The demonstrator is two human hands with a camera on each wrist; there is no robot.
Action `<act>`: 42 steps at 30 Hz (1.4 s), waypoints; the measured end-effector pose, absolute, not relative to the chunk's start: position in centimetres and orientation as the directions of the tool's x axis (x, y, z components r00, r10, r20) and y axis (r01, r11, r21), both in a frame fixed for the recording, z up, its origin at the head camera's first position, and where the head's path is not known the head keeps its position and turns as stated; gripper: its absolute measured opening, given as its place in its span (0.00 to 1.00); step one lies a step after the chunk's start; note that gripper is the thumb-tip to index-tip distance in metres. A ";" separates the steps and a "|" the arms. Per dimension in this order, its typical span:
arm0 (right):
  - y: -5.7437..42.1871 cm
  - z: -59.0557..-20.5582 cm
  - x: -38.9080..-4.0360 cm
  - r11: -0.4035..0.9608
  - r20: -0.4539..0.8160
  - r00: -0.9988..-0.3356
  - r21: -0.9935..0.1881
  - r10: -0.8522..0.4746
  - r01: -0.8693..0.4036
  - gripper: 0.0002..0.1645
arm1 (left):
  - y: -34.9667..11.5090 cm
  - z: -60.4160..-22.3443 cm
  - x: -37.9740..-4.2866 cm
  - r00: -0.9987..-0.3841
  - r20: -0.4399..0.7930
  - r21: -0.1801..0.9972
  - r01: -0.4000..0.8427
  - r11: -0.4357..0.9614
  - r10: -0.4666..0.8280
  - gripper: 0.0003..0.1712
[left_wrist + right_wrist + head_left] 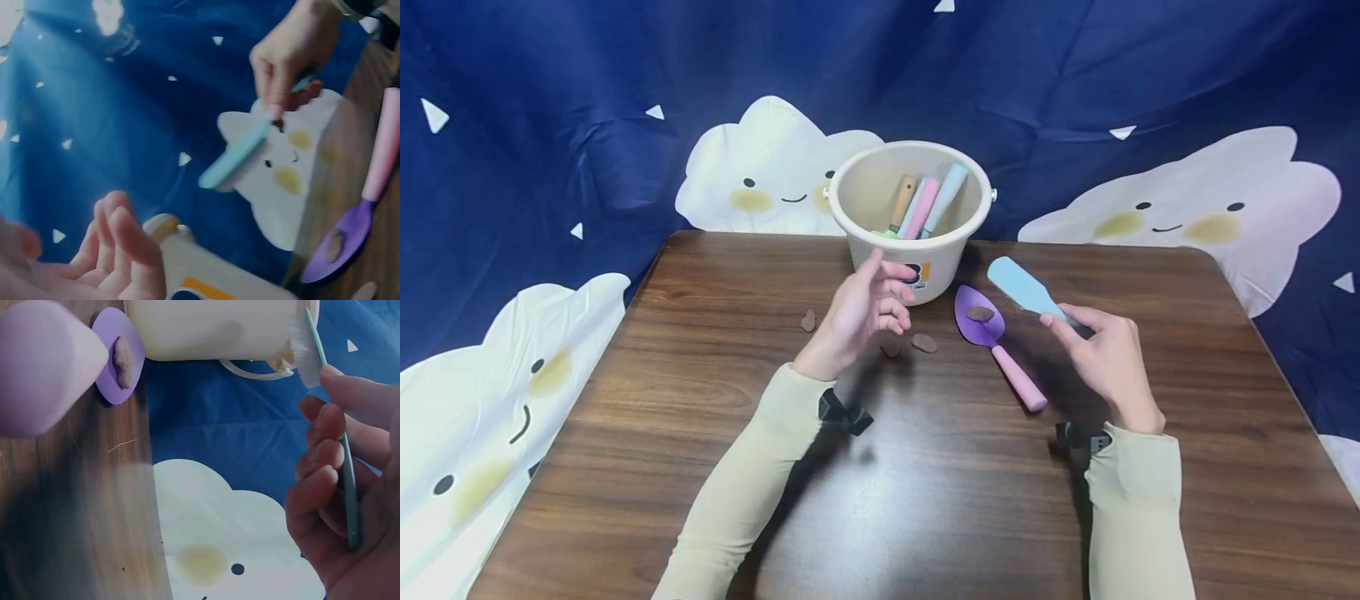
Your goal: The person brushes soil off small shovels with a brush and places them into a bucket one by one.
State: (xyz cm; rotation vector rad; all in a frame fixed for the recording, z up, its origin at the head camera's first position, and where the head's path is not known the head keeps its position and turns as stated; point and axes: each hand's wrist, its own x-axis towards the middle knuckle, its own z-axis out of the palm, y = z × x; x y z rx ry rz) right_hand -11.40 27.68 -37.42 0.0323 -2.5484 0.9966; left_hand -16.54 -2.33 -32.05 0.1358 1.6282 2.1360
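My right hand grips a light blue brush by its handle, holding it above the table at the right. White bristles show under its head in the right wrist view. Just left of the brush lies a trowel with a purple blade and pink handle, a brown stone-like piece on its blade. Palm turned inward and fingers loosely bent, my left hand hovers with nothing in it in front of the cream bucket.
Several handled tools stand inside the bucket at the table's back edge. Small brown pieces lie on the brown wooden table around the left hand. A dark blue cloth with cloud faces hangs behind.
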 end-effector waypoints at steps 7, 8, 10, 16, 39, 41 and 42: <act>27.9 -36.8 -11.2 0.720 0.424 -0.881 -0.677 0.208 -0.156 0.18 | 0.8 -35.2 -15.6 -0.794 -0.343 0.928 -0.369 0.051 0.502 0.20; 27.9 -36.7 -11.2 0.715 0.426 -0.878 -0.682 0.218 -0.154 0.18 | 1.3 -35.8 -15.4 -0.775 -0.361 0.923 -0.378 0.077 0.520 0.19; 27.9 -36.6 -11.2 0.703 0.434 -0.871 -0.693 0.230 -0.160 0.18 | 2.3 -36.9 -14.9 -0.737 -0.397 0.908 -0.401 0.118 0.547 0.17; 28.0 -36.5 -11.2 0.693 0.444 -0.860 -0.703 0.251 -0.160 0.17 | 5.4 -39.4 -13.9 -0.634 -0.479 0.866 -0.454 0.209 0.607 0.23; 28.1 -36.4 -11.0 0.701 0.437 -0.868 -0.695 0.235 -0.160 0.18 | 10.5 -42.1 -13.0 -0.609 -0.572 0.819 -0.387 0.424 0.549 0.27; 28.2 -36.4 -11.0 0.701 0.435 -0.870 -0.695 0.232 -0.160 0.17 | 10.7 -41.9 -13.0 -0.623 -0.564 0.822 -0.366 0.436 0.542 0.27; 28.2 -36.4 -10.9 0.701 0.435 -0.870 -0.695 0.231 -0.161 0.17 | 10.9 -41.9 -12.9 -0.631 -0.559 0.824 -0.352 0.444 0.537 0.27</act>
